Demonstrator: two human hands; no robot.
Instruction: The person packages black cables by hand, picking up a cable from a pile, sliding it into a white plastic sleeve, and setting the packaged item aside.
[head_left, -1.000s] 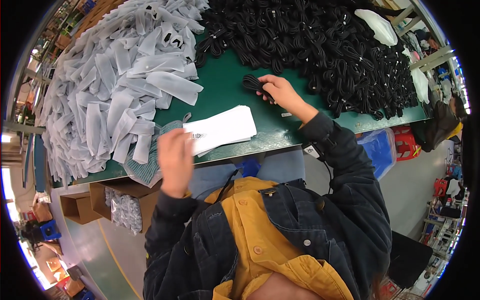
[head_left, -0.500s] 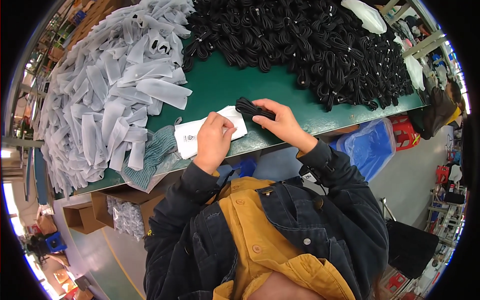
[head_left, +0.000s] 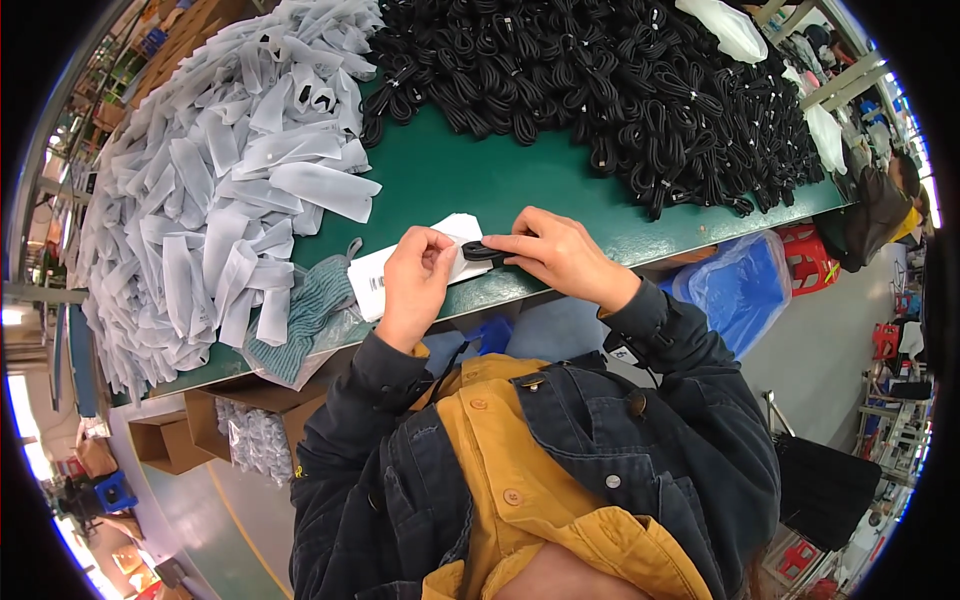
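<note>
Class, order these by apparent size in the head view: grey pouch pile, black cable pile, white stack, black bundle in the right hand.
1. Grey pouch pile and black cable pile: too alike to rank
2. White stack, partly covered
3. Black bundle in the right hand

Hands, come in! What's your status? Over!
Left hand on white packet stack, grip unclear. Right hand holding black cable coil at stack's right end. Teal ribbed cloth by left end, not between coil and stack.

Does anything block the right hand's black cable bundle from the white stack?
Nothing visible does: in this view the black cable bundle, held in the right hand, overlaps the right end of the white stack.
</note>
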